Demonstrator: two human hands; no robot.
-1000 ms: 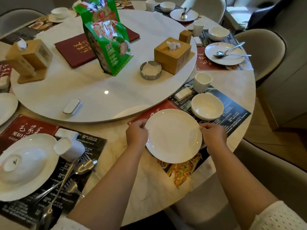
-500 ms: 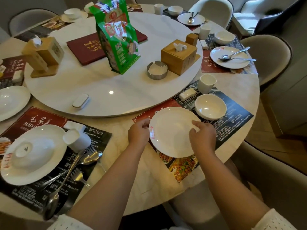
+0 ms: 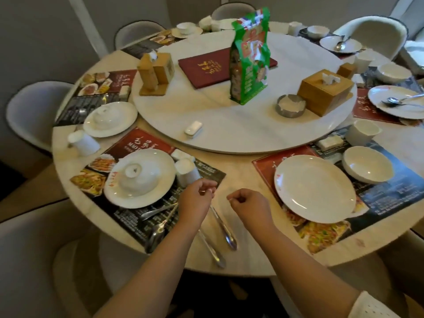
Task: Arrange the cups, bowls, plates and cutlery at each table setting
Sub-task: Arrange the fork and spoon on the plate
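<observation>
A white plate lies on the right placemat, with a bowl and a cup behind it. On the left placemat a plate carries an upturned bowl, and a cup stands beside it. A fork and a spoon lie on that mat. My left hand is curled over the top ends of two cutlery pieces that slant down toward the table edge. My right hand hovers between the two settings, fingers closed, with nothing visible in it.
A white turntable in the table's middle carries a green bag, a wooden tissue box, an ashtray and a red menu. More settings ring the table. Grey chairs surround it.
Both hands have let go of the right plate, which now rests on its mat. They moved left to the gap between settings, and my left hand closed on cutlery.
</observation>
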